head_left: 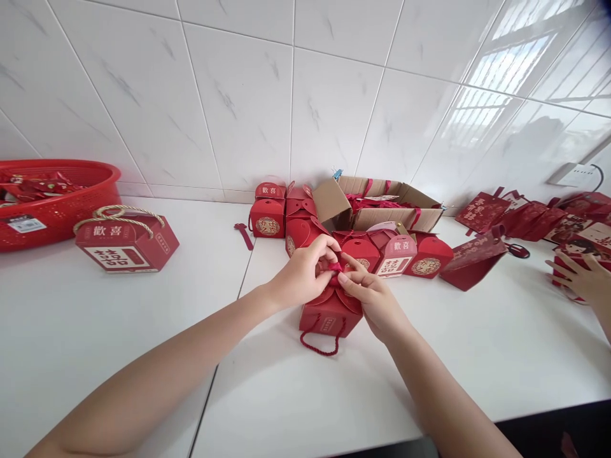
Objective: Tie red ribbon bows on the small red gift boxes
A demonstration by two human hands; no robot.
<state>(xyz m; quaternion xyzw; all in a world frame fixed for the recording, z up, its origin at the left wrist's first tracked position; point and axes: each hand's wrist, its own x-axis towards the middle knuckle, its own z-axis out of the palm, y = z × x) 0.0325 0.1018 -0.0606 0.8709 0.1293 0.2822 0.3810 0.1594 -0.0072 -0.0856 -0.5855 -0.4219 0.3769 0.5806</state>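
A red gift box stands on the white table in front of me, its curved top flaps folded together. A dark red rope handle hangs down its near side. Over the top of the box, a red ribbon is pinched between the fingertips of my left hand and my right hand. Both hands are closed and almost meet. Fingers hide much of the ribbon and the top of the flaps.
Behind are several red boxes and a cardboard carton of ribbons. A rope-handled box and a red basket stand left, near a loose ribbon piece. At far right another person's hand touches a red box.
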